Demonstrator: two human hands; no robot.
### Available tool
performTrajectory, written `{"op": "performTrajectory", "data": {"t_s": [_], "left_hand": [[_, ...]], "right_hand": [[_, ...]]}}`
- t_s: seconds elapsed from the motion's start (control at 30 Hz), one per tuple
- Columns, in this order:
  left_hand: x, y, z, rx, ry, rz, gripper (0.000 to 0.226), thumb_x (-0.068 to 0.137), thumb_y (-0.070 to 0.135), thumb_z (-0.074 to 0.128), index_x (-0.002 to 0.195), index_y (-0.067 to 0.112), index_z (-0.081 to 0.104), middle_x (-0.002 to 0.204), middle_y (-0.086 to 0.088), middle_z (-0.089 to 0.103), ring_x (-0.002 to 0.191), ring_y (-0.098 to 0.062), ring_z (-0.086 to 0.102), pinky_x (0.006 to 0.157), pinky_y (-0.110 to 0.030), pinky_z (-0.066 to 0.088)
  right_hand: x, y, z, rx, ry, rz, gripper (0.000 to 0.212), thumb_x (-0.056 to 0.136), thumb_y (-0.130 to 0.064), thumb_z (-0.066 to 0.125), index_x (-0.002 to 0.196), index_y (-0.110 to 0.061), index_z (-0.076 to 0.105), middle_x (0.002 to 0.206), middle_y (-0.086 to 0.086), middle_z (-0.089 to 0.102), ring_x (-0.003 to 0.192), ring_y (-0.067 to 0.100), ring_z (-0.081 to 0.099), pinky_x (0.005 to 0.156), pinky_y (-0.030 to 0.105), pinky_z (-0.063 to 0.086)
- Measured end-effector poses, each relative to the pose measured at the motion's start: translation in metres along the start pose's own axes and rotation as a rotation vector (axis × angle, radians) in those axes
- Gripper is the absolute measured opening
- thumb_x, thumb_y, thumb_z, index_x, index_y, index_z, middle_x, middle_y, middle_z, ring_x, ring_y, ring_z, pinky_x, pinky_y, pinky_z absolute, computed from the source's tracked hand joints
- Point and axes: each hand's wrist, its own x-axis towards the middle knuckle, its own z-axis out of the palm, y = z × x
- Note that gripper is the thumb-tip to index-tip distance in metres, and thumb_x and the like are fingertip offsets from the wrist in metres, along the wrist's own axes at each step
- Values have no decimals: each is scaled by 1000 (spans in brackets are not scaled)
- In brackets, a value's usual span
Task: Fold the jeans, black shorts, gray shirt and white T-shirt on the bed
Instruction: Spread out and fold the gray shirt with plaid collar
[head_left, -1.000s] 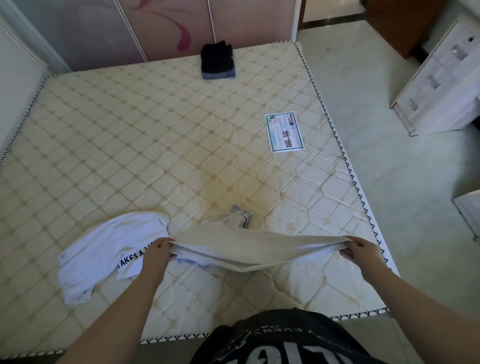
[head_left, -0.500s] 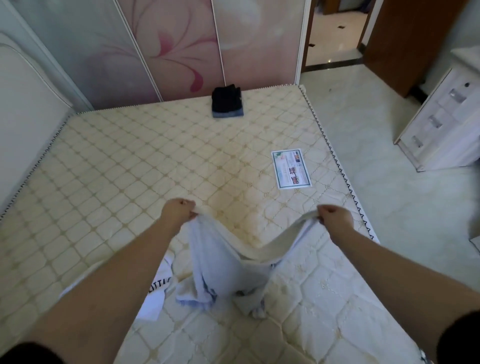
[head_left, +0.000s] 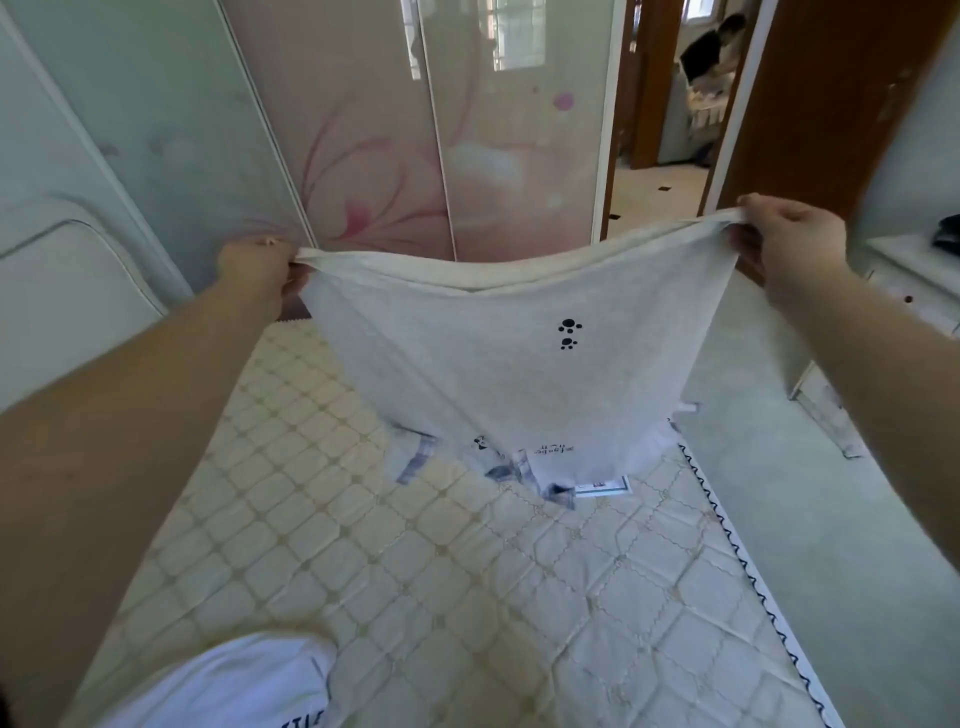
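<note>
At the near edge a white T-shirt (head_left: 228, 686) is seen lying on the bed (head_left: 467, 597), with black letters on it, too cut off to be read. The mattress is quilted in a diamond pattern, cream in colour, with a black zigzag trim along its right side. Further on, the gray shirt (head_left: 509, 374) is held up above the bed, spread wide; its thin fabric carries small black paw prints, and its plaid-trimmed lower end touches the mattress. The top edge is pinched by the left hand (head_left: 257, 273) and by the right hand (head_left: 789, 241). A printed label (head_left: 602, 486) is partly covered by the shirt. Behind, wardrobe doors (head_left: 363, 156) with a pink flower pattern are seen.
</note>
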Motion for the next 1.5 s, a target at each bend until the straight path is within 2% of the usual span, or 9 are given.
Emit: {"op": "performTrajectory", "data": {"t_s": [0.1, 0.2, 0.37, 0.57, 0.8, 0.97, 1.33, 1.43, 1.5], "left_hand": [[6, -11, -2, -4, 3, -68, 24, 100, 13, 48, 77, 15, 54, 46, 4, 62, 38, -3, 59, 38, -16, 47], [-1, -49, 0, 67, -21, -181, 26, 100, 12, 43, 77, 14, 54, 44, 3, 61, 35, -2, 57, 35, -14, 43], [-45, -167, -7, 105, -25, -397, 19, 102, 9, 36, 113, 6, 52, 98, -12, 63, 65, -17, 62, 59, -28, 49], [-128, -308, -62, 245, -134, -780, 39, 104, 16, 42, 136, -7, 43, 138, -25, 52, 125, -38, 53, 95, -43, 45], [-215, -432, -119, 294, -27, -977, 40, 103, 10, 45, 139, -5, 42, 141, -25, 48, 131, -38, 47, 104, -44, 38], [-260, -467, -156, 351, 16, -1052, 44, 97, 4, 54, 139, -5, 43, 138, -28, 50, 127, -42, 50, 103, -45, 44], [-342, -493, -195, 416, -16, -1199, 40, 102, 13, 48, 134, -11, 47, 130, -27, 57, 118, -39, 58, 95, -45, 48], [-347, -488, -196, 425, -51, -1196, 39, 102, 14, 48, 134, -9, 47, 126, -25, 59, 113, -36, 60, 96, -45, 49], [-339, -483, -185, 412, -66, -1137, 38, 102, 17, 49, 131, -8, 49, 120, -24, 61, 105, -34, 63, 94, -44, 50]], "right_hand": [[8, 12, -21, 36, -7, 12, 16, 81, -32, 76, 92, -21, 77, 87, -5, 76, 77, 8, 74, 65, 22, 59], [9, 59, -41, -20, -33, 93, 25, 85, -26, 75, 104, -9, 72, 85, 5, 74, 67, 8, 73, 58, 17, 56], [-29, 179, -82, -157, 6, 287, 26, 90, -11, 67, 114, 0, 65, 64, 7, 69, 49, 7, 67, 53, 16, 56], [-107, 302, -140, -347, -10, 816, 12, 95, -3, 58, 100, 7, 53, 40, 10, 59, 32, 12, 59, 30, 22, 46], [-179, 404, -198, -451, 83, 1010, 17, 94, -3, 60, 79, 1, 54, 43, 9, 61, 33, 13, 59, 32, 23, 47], [-211, 436, -221, -461, 115, 1005, 16, 95, -3, 58, 80, 1, 53, 99, 22, 57, 66, 27, 59, 37, 23, 51], [-298, 450, -282, -654, -1, 1103, 23, 99, -2, 50, 112, 16, 56, 103, 31, 59, 78, 31, 59, 57, 29, 59], [-302, 459, -281, -640, 32, 1117, 29, 100, -5, 51, 117, 18, 54, 104, 31, 60, 89, 36, 59, 84, 43, 55], [-291, 459, -265, -599, 21, 1065, 30, 99, -10, 52, 114, 16, 56, 97, 25, 61, 84, 32, 59, 83, 41, 52]]}}
